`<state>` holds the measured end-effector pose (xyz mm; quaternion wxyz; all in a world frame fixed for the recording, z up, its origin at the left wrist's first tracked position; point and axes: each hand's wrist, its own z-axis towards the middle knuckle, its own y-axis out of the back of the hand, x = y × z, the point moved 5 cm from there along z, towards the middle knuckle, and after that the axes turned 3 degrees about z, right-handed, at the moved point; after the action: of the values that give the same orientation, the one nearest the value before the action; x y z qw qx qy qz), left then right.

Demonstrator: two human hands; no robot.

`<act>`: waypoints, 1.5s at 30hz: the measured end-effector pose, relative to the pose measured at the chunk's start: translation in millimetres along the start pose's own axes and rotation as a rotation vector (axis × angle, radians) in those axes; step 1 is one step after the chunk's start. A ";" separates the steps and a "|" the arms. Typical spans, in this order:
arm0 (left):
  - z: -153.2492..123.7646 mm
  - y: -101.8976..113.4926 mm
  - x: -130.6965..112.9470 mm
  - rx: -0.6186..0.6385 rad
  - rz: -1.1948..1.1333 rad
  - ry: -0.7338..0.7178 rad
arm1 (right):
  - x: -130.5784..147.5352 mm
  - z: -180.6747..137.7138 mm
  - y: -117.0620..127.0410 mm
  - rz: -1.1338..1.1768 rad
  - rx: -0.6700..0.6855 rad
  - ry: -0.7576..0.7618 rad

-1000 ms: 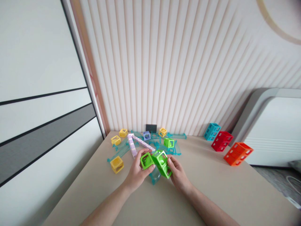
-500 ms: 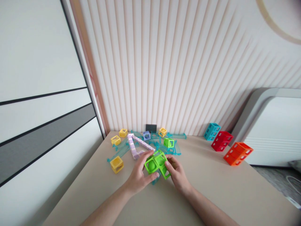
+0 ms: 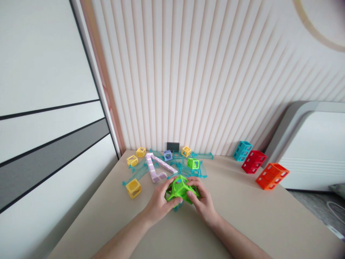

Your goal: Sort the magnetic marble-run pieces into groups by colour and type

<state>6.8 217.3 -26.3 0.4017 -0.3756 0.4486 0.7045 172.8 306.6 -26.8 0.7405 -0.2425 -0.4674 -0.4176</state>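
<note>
Joined green cube-frame blocks point(image 3: 181, 189) are gripped between both my hands, above the near middle of the table. My left hand point(image 3: 161, 198) is closed on their left side, thumb at the lower front. On the right side, my right hand point(image 3: 201, 199) has its thumb on the front and its fingers over the top. A translucent teal piece point(image 3: 178, 207) shows partly below the blocks. Just beyond my hands lie a lilac block chain point(image 3: 152, 169) bent at angles and one loose green cube point(image 3: 193, 163).
Yellow cubes point(image 3: 133, 188) lie at the left and back of the table point(image 3: 107, 216). Translucent teal track pieces point(image 3: 140, 174) and a purple cube point(image 3: 168, 155) spread near the wall. Teal point(image 3: 242, 150), red point(image 3: 254, 161) and orange point(image 3: 272, 176) block stacks stand at the right.
The green blocks have been turned in my hands, so a different face shows. My right hand's fingers have shifted over their top. The other pieces on the table have stayed put.
</note>
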 end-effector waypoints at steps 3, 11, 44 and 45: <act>-1.5 0.7 -0.3 -0.021 0.001 0.038 | 0.8 -0.5 -0.9 -0.012 0.003 0.014; 1.5 -2.5 11.3 -0.093 -0.349 0.184 | 2.7 -3.0 3.5 -0.055 -0.080 0.069; 4.5 3.8 5.0 -0.234 -0.868 0.299 | -45.1 71.0 42.4 -0.757 -0.323 -0.312; 4.6 3.7 5.3 -0.239 -0.877 0.300 | -44.2 70.8 42.0 -0.755 -0.324 -0.316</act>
<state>0.6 221.8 -28.4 0.5460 -0.6704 0.2167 0.4533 164.1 399.3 -33.5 0.4078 -0.2285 -0.5592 -0.6847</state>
